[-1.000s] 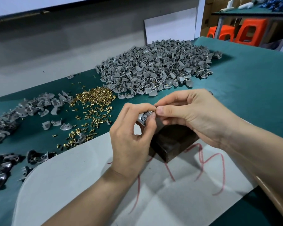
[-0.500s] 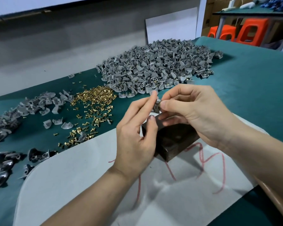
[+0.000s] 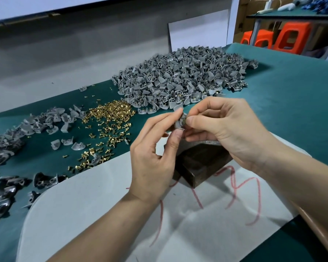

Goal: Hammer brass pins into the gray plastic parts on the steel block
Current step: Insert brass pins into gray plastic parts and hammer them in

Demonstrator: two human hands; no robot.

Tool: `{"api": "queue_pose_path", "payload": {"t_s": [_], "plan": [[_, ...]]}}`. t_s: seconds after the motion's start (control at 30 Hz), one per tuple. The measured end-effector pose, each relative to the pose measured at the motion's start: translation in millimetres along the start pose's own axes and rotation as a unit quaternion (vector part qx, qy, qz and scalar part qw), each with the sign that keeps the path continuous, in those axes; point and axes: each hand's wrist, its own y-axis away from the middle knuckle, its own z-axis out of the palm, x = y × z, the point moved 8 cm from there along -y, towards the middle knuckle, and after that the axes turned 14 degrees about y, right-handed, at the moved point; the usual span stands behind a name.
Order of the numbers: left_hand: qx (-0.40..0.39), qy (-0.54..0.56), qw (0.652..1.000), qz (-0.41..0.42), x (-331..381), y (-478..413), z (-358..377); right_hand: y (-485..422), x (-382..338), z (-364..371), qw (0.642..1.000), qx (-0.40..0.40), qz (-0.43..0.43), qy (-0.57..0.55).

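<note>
Pinches gray plastic part (image 3: 180,122) in closed fingertips of left hand (image 3: 151,163) and right hand (image 3: 229,133), from either side, just above far-left corner of steel block (image 3: 201,163).

The person works barehanded: the left grip (image 3: 151,167) and the right grip (image 3: 233,133) are uncovered hands with short, neatly trimmed nails, fine creases over the knuckles and faint tendon ridges across their backs. Both arms are bare too, the left forearm (image 3: 102,233) slim and smooth from the wrist to the lower edge of the view. The right forearm (image 3: 301,182) looks broader where it runs off the right edge.
</note>
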Motion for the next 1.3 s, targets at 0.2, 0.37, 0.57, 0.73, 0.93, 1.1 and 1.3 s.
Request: {"api": "queue_pose_path", "payload": {"t_s": [0.2, 0.37, 0.57, 0.73, 0.93, 1.1, 1.3], "plan": [[0.017, 0.055, 0.997, -0.041, -9, 2, -1, -1, 5, 1, 1.0, -0.013, 0.018, -0.018], [0.037, 0.1, 0.992, -0.069, -14, 2, -3, -2, 7, 2, 1.0, 0.006, -0.003, 0.003], [0.047, 0.143, 0.983, -0.104, -17, 3, -2, -4, 6, -3, 0.999, 0.019, -0.025, 0.027], [0.04, 0.146, 0.982, -0.111, -17, 2, 0, -5, 9, -4, 1.0, 0.018, -0.012, 0.015], [0.05, 0.162, 0.978, -0.124, -20, 3, -1, -5, 9, -3, 0.999, 0.018, -0.007, 0.028], [0.059, 0.175, 0.972, -0.143, -22, 4, -1, -5, 10, -2, 1.0, 0.016, -0.003, 0.025], [0.06, 0.184, 0.969, -0.156, -22, 4, -1, -7, 11, -3, 1.0, -0.007, 0.014, 0.0]]}}
